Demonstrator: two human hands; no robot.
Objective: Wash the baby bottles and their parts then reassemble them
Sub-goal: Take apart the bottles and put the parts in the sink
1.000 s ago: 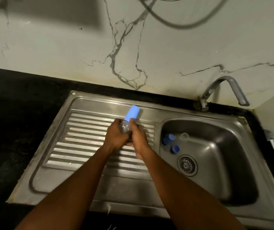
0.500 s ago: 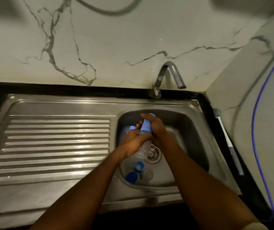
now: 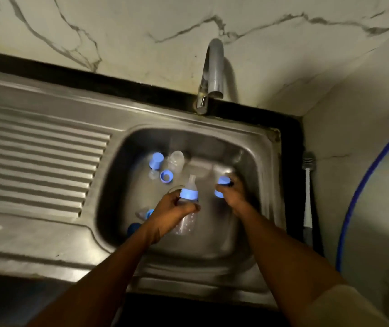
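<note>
A loose blue cap (image 3: pixel 156 160), a collar ring (image 3: pixel 166 177) and a clear bottle (image 3: pixel 176 159) lay upper left in the steel sink basin (image 3: pixel 118 185), beneath a faucet (image 3: pixel 213 72) and marble-veined wall (image 3: pixel 141 24). At centre frame, the left hand (image 3: pixel 172 208) gripped a teat-topped baby bottle (image 3: pixel 188 194); the right hand (image 3: pixel 234 197) clutched a second blue cap (image 3: pixel 223 181).

Dim, motion-blurred wide-angle view, glare on faucet (image 3: pixel 214 74)

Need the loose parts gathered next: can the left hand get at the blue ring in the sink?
Likely reachable: the ring lies uncovered just beyond the left hand, but that hand grips a bottle, so it must free up first.
</note>
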